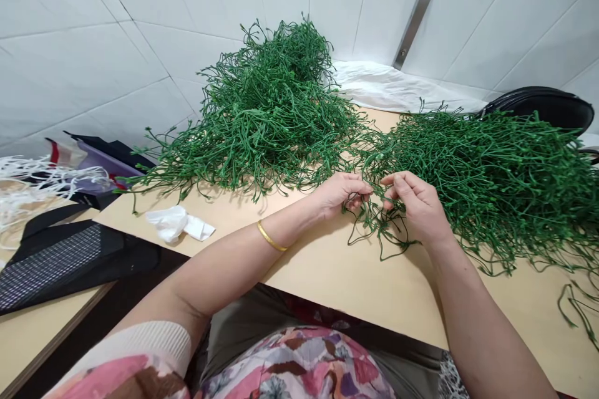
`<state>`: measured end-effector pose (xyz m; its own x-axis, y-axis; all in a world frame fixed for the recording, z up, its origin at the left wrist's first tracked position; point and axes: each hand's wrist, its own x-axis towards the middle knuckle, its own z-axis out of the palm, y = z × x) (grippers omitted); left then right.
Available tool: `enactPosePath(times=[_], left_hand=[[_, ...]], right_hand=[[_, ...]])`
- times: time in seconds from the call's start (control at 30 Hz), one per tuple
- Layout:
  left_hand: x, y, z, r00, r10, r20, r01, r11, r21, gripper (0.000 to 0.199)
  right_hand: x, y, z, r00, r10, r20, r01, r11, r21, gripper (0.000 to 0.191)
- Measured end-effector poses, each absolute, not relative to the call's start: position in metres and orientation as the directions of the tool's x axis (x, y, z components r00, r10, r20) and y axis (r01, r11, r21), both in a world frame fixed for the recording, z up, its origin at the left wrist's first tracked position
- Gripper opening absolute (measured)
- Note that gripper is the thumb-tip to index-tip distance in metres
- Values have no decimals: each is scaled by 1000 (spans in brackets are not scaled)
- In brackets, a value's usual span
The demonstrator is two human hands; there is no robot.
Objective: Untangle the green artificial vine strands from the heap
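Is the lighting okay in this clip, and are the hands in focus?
Head view: even light, faint shadows on the table, no harsh glare; the left hand and right hand look sharp; wide-angle distortion bends the wall tiles.

**Head-worn view, aimed forward and down from just above the person's patterned lap (299, 365).**

Close over the left hand (339, 194) and right hand (414, 206) at mid-frame, both among green vine strands (379, 218); pale tabletop (355, 299) across the lower middle, white tiled wall (140, 25) near and filling the top of the frame, seen at a steep downward angle.
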<state>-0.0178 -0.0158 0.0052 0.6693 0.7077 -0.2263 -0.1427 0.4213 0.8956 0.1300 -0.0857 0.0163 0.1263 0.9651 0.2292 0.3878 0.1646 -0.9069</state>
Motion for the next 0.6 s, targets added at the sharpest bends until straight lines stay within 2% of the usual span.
enactPosePath(times=[0.17, 0.37, 0.6], left_hand=[[-18, -13, 3, 653, 723, -227, -159, 424, 892, 17], [-18, -12, 4, 639, 728, -249, -153, 438, 886, 15], [-16, -15, 3, 632, 733, -250, -112, 407, 907, 14]], right_hand=[[129, -87, 18, 170, 948, 270, 413, 180, -892, 33], [131, -87, 18, 159, 954, 255, 455, 159, -876, 37], [132, -87, 18, -12, 932, 361, 636, 286, -717, 16]])
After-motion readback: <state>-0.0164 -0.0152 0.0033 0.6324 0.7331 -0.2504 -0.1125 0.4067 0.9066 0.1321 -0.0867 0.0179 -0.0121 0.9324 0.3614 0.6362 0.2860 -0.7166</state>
